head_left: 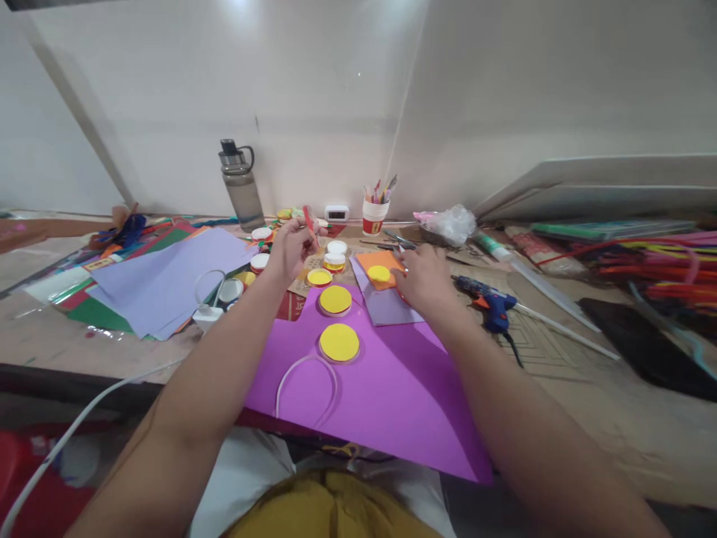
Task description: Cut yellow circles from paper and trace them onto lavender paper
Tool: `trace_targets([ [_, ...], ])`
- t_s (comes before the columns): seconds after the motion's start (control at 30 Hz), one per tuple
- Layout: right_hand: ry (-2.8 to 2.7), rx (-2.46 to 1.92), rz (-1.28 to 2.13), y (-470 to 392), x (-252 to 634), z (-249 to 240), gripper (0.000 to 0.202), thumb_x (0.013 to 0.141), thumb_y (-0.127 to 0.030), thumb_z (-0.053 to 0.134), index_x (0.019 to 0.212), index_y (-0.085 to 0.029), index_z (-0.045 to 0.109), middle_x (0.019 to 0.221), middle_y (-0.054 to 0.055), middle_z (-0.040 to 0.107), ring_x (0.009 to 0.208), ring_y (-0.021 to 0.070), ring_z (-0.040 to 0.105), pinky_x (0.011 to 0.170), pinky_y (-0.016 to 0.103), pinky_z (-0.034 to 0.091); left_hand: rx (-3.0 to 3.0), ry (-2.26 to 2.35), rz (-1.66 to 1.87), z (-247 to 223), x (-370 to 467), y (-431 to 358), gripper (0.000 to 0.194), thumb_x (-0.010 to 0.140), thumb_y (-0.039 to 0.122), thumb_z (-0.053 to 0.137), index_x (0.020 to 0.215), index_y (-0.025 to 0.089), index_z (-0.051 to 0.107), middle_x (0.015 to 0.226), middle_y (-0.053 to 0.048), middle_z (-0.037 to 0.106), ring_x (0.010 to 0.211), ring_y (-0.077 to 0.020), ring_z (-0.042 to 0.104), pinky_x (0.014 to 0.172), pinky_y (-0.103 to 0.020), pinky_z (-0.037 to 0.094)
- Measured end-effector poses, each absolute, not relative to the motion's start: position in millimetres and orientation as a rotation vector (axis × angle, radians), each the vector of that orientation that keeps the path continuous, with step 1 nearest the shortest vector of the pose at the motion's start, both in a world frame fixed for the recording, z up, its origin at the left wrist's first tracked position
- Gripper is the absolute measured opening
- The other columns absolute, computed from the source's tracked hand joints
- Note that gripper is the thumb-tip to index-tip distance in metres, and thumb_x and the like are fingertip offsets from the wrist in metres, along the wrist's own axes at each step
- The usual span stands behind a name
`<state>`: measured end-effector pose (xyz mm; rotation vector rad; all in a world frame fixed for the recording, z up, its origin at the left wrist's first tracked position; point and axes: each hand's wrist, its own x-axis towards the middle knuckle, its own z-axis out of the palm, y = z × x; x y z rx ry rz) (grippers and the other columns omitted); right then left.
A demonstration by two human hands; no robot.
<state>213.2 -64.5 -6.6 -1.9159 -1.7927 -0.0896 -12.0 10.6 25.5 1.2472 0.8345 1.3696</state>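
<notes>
My left hand [292, 245] is raised over the back of the table, its fingers pinched on a slim red strip [308, 218]. My right hand [424, 278] is closed and low at the right edge of an orange sheet [374, 259]; a bit of red shows beneath it, and what it grips is hidden. On the orange sheet lies a yellow disc [379, 274], with a lilac sheet [386, 308] underneath. Two larger yellow discs, one nearer me [339, 342] and one behind it [335, 299], rest on a purple sheet [370, 403].
Several round lids [334, 260] sit near my left hand. A white cable [305, 360] curls over the purple sheet. A blue glue gun [496, 305] and a black phone-like slab [644, 347] lie right. Behind stand a water bottle [243, 190] and a pen cup [375, 215].
</notes>
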Motion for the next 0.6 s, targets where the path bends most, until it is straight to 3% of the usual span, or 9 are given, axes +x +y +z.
trace_targets([
  [0.07,-1.958,-1.750,0.182,-69.1,197.7,-7.4,0.021,0.083,-0.029,0.061,0.098,-0.018,0.071,0.100,0.013,0.064,0.096,0.0264,0.060,0.088,0.040,0.045,1.211,0.857,1.388,22.3,-10.8,10.9,0.017,0.073,0.024,0.067,0.076,0.018,0.051,0.068,0.001,0.063,0.046,-0.0045,0.045,0.046,-0.019,0.033],
  [0.13,-2.092,-1.701,0.351,-71.7,182.9,-13.8,0.019,0.083,-0.032,0.063,0.091,-0.019,0.073,0.094,0.011,0.064,0.084,0.0223,0.061,0.079,0.035,0.047,1.216,0.870,1.395,18.7,-8.4,11.1,0.020,0.072,0.025,0.069,0.077,0.018,0.051,0.065,0.002,0.061,0.047,-0.0049,0.045,0.046,-0.019,0.033],
  [0.3,-2.264,-1.766,0.119,-74.1,163.0,-32.0,0.018,0.086,-0.019,0.053,0.090,-0.016,0.070,0.096,0.014,0.065,0.090,0.0253,0.061,0.075,0.034,0.045,1.354,0.901,1.367,9.3,-2.2,11.3,0.024,0.074,0.034,0.069,0.077,0.018,0.051,0.060,0.004,0.055,0.048,-0.0070,0.048,0.047,-0.021,0.034],
  [0.43,-2.263,-1.840,0.039,-70.3,161.9,-33.8,0.018,0.085,-0.016,0.049,0.089,-0.015,0.066,0.097,0.016,0.065,0.090,0.0266,0.061,0.071,0.034,0.044,1.394,0.940,1.335,3.1,0.5,12.1,0.018,0.075,0.027,0.065,0.079,0.019,0.050,0.058,0.005,0.052,0.049,-0.0065,0.049,0.049,-0.020,0.035],
  [0.6,-1.881,-1.782,0.266,-66.1,171.6,-18.3,0.008,0.080,-0.014,0.054,0.078,-0.017,0.061,0.080,0.007,0.065,0.071,0.0175,0.058,0.065,0.029,0.041,1.281,0.965,1.429,-0.3,-0.1,14.5,0.012,0.078,0.021,0.061,0.079,0.018,0.050,0.060,0.005,0.054,0.048,-0.0063,0.048,0.048,-0.020,0.034],
])
